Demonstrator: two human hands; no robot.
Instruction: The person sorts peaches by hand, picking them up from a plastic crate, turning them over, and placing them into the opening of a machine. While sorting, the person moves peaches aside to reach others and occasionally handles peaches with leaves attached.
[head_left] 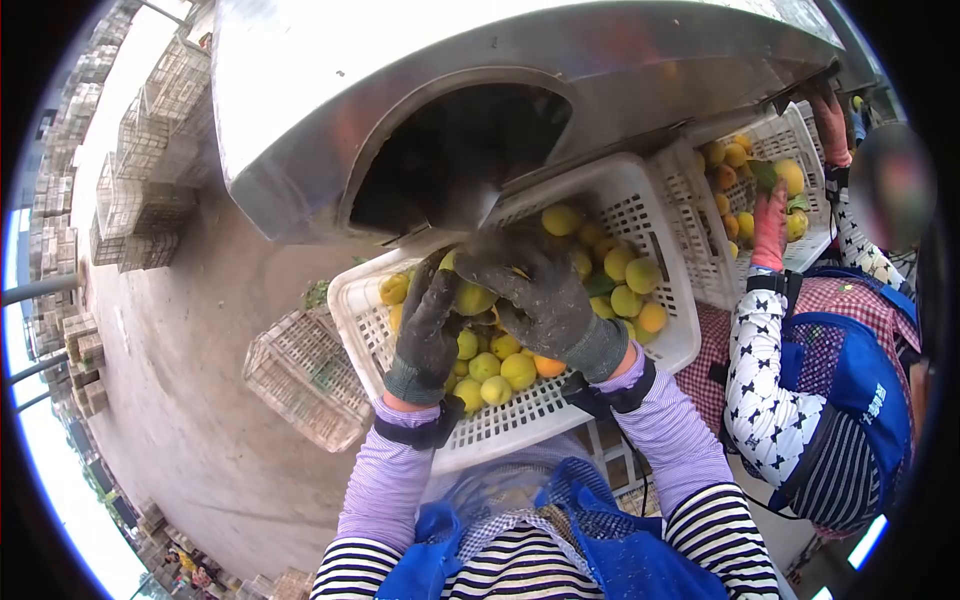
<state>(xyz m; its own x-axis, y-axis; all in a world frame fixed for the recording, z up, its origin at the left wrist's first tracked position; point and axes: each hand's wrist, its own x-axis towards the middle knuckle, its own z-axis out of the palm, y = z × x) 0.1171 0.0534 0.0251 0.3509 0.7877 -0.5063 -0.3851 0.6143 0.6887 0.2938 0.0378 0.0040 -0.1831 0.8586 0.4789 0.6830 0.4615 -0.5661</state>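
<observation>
Fruit-sorting going on: yellow fruit (518, 370) piled in a white crate (668, 205) under the mouth of a steel machine (560, 60). Right hand (540, 290) lies spread, palm down, on top of the pile. Left hand (428, 322) digs in beside it, fingers curled, can't tell if it's got one. Looks like mid-rummage to me. Picking one out would need a gentle, closed grip. Co-worker's pink glove (770, 225) is in the next crate (812, 135).
</observation>
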